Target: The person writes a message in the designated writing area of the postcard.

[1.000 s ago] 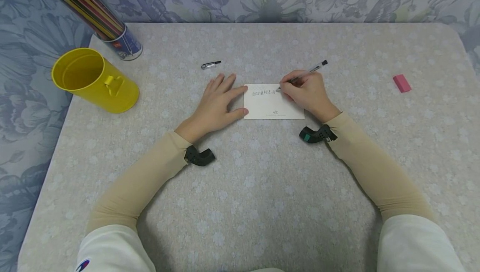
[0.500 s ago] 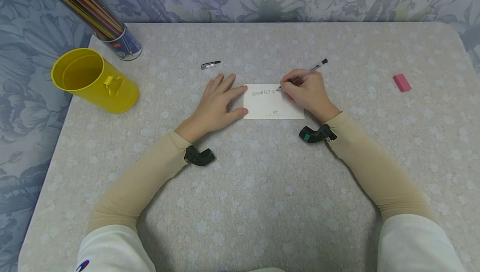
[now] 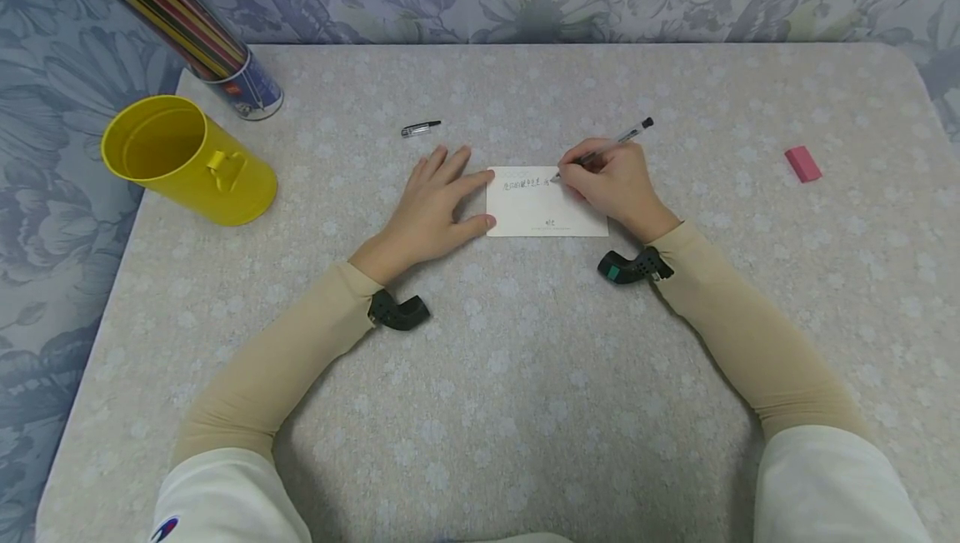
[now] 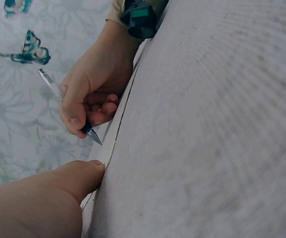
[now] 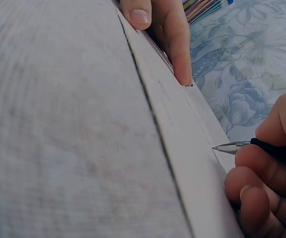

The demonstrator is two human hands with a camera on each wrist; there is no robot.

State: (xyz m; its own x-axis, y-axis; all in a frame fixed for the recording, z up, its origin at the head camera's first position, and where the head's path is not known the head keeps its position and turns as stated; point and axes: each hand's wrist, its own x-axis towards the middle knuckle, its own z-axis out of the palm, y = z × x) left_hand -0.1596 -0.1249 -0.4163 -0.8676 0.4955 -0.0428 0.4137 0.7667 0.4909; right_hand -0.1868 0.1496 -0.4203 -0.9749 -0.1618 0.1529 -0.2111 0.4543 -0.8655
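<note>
A white card [image 3: 517,211] lies on the table with one handwritten line near its top and small marks lower down. My right hand [image 3: 615,181] pinches a clear-barrelled pen [image 3: 632,133], its metal tip [image 5: 224,148] right at the end of the written line. Spread flat, my left hand [image 3: 431,210] rests on the table, with thumb and index fingertips on the card's left edge. In the left wrist view the left thumb [image 4: 85,176] presses the card's near edge, and the pen [image 4: 92,134] slants down toward the card from the right hand's fingers.
A black-and-clear pen cap [image 3: 421,129] lies behind my left hand. To the far left stand a yellow cup [image 3: 232,185] with a small handle and a tube of pencils [image 3: 258,93] with a blue lid. A pink eraser [image 3: 803,164] lies at the right. Patterned wall covering borders the table.
The right hand and pen shift very slightly at the end of the written line, where the last character has gained strokes. My left hand stays in place on the card's edge.
</note>
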